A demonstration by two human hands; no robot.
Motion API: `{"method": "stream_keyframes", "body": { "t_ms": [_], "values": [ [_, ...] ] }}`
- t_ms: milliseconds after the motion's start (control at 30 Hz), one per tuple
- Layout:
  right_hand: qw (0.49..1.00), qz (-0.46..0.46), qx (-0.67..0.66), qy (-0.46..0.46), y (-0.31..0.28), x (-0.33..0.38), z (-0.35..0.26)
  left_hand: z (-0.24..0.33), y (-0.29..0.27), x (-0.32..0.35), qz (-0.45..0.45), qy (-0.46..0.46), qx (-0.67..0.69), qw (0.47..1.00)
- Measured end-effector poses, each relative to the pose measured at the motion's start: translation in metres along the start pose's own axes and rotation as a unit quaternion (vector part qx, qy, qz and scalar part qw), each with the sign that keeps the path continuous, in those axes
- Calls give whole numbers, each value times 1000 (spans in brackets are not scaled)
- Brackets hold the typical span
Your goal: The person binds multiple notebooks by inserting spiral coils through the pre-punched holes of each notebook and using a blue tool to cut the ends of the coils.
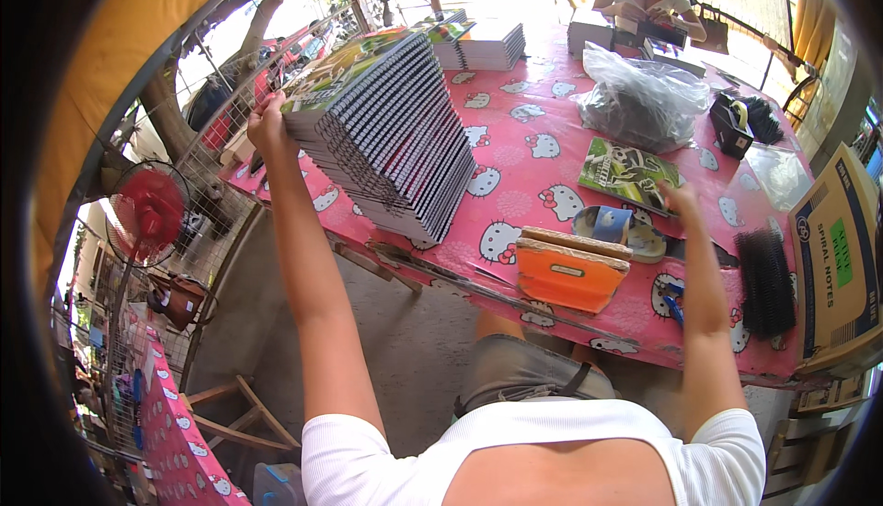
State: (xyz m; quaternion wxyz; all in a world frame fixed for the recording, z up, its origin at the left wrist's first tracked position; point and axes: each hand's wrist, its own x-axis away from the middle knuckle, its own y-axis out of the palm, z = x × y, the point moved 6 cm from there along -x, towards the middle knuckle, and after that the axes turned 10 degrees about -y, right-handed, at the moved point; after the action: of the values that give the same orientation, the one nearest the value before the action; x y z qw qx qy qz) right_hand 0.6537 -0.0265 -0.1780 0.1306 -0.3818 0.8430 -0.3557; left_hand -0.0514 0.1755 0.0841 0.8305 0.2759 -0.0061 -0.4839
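Observation:
A tall, slightly leaning stack of spiral notebooks (386, 138) with green picture covers stands at the table's left side, black coil bindings facing me. My left hand (267, 124) grips the stack's upper left corner, its fingertips partly hidden. To the right, a single green spiral notebook (618, 171) lies on the table. My right hand (682, 201) is closed on its right corner. Nearer to me stands an orange wooden box (570, 276), with a roll of tape (611, 225) behind it.
The table (515, 202) wears a pink patterned cover. Black coils (765, 283), blue-handled pliers (674, 302) and a cardboard box (842, 258) are at right. Behind lie a plastic bag (639, 101), a tape dispenser (731, 127) and more notebooks (492, 46). Another person (644, 0) sits opposite.

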Motion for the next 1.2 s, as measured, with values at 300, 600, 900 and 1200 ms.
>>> {"method": "stream_keyframes", "body": {
  "t_ms": [300,600,900,1200],
  "values": [
    [940,235,119,-218,-65,48,-15,85,17,131,-10,224,-41,974],
    [832,98,-353,-416,-42,220,-89,-78,100,361,-415,-41,-200,887],
    [856,45,-183,-481,-14,220,-78,-97,64,360,-412,-34,-129,901],
    [900,-66,-133,-410,13,248,-52,-114,63,373,-402,-143,-51,903]
  ]
}}
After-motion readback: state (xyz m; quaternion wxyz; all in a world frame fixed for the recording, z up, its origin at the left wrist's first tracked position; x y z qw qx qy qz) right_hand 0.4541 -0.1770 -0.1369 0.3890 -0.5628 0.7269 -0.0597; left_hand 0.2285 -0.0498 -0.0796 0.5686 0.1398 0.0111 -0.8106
